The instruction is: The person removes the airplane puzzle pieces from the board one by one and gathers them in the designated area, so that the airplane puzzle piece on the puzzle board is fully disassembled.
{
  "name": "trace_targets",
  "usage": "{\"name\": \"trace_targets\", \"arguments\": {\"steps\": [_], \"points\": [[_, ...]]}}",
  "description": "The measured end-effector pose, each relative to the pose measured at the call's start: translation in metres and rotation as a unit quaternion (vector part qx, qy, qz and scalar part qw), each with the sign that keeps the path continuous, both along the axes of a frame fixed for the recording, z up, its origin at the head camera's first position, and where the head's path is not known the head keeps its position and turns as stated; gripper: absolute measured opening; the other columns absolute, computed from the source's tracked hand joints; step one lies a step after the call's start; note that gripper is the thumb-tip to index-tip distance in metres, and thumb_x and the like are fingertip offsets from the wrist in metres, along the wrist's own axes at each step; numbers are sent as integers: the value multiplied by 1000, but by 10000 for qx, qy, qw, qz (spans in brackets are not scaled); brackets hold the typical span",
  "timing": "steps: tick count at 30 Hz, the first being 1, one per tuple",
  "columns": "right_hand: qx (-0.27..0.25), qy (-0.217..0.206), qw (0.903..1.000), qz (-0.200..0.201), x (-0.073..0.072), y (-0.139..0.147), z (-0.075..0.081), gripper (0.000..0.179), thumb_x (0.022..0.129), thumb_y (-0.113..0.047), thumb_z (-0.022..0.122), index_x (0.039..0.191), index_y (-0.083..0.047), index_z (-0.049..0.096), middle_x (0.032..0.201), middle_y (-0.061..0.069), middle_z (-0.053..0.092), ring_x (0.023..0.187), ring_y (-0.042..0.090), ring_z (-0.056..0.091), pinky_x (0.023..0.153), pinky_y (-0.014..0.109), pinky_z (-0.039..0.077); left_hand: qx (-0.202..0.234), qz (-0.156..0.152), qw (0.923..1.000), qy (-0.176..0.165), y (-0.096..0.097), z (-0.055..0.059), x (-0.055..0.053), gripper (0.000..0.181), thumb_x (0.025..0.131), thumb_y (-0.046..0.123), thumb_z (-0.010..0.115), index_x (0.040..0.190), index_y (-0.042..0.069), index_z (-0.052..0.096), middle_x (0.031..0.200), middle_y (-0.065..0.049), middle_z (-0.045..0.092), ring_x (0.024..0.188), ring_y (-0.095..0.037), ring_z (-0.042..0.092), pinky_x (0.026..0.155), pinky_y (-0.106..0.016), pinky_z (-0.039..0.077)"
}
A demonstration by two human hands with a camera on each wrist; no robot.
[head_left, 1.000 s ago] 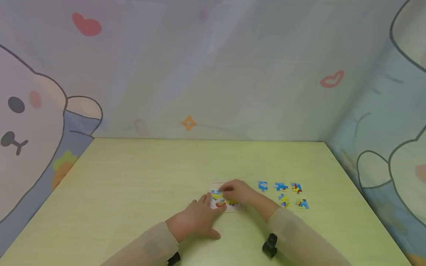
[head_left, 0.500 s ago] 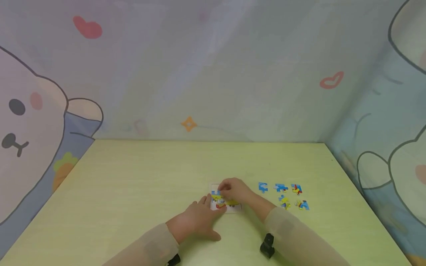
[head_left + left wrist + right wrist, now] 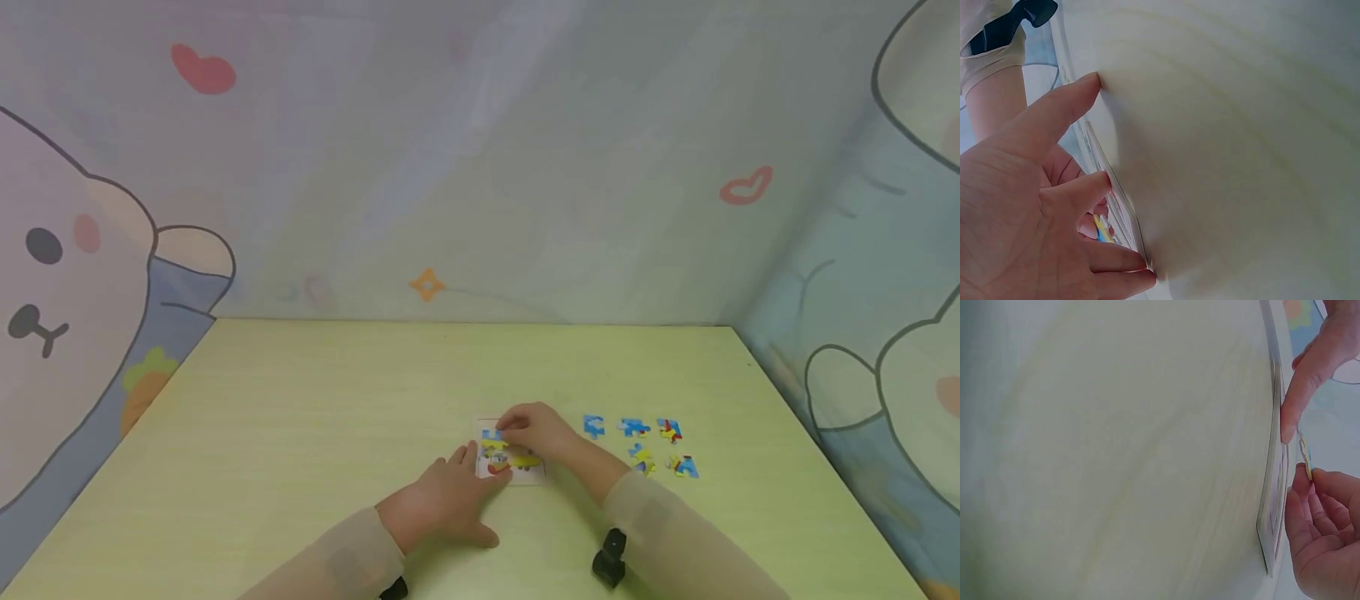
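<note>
A small flat puzzle board (image 3: 529, 478) with a white border lies on the table in the head view, red and yellow artwork showing in its middle. Spread straight fingers of my left hand (image 3: 450, 498) rest on its left and near edges, with the thumb on the tabletop. Over the board, my right hand (image 3: 542, 433) pinches a thin blue-and-yellow puzzle piece (image 3: 1305, 456) between thumb and fingertips. In the right wrist view that piece is tilted and appears slightly above the board surface. My right hand covers the board's upper right part in the head view.
Several loose puzzle pieces lie in two rows right of the board, among them a blue piece (image 3: 593, 426) and a yellow-and-blue piece (image 3: 683, 465). The pale wooden table (image 3: 337, 392) ends at a printed cloth backdrop (image 3: 480, 167). A black wrist camera (image 3: 610, 560) sits below the right sleeve.
The head view has shifted slightly. Both hands stay nearly where they were, the right one making only small movements with the puzzle piece still pinched.
</note>
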State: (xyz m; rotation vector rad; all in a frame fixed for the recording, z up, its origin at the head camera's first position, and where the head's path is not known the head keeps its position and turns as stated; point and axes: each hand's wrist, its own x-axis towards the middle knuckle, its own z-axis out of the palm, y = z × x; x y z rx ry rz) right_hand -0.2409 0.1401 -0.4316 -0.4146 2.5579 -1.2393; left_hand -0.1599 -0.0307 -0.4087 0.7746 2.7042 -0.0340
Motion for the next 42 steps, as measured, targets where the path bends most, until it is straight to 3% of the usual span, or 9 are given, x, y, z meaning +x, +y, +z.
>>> {"name": "trace_targets", "arguments": {"steps": [10, 17, 26, 42], "points": [[-317, -163, 9989, -314, -3, 12, 0, 9, 87, -10, 65, 94, -7, 69, 88, 2, 65, 77, 14, 60, 71, 28, 51, 35, 110, 9999, -61, 0, 1, 1, 80, 73, 60, 67, 143, 33, 38, 146, -27, 26, 133, -38, 29, 98, -52, 34], [-396, -103, 9988, -280, 2, 25, -1, 10, 87, -7, 64, 94, -2, 68, 80, 2, 65, 68, 13, 59, 65, 28, 50, -1, 37, 10000, -14, 1, 1, 0, 80, 74, 60, 66, 143, 33, 37, 145, -27, 27, 132, -38, 29, 97, -52, 35], [-547, -97, 9982, -231, 5, 46, 1, 13, 88, -8, 63, 97, 1, 67, 93, 7, 66, 77, 15, 61, 71, 30, 52, -8, 136, 9999, 36, 2, 3, 2, 81, 72, 61, 67, 142, 34, 39, 145, -26, 28, 132, -37, 29, 98, -51, 34], [-455, -192, 9973, -534, 9, 70, -1, 12, 88, -8, 62, 97, -1, 68, 89, 4, 66, 75, 14, 59, 70, 30, 52, 13, 166, 9999, -25, 2, 0, 1, 80, 72, 60, 67, 142, 36, 38, 146, -25, 27, 132, -37, 29, 99, -51, 33]]}}
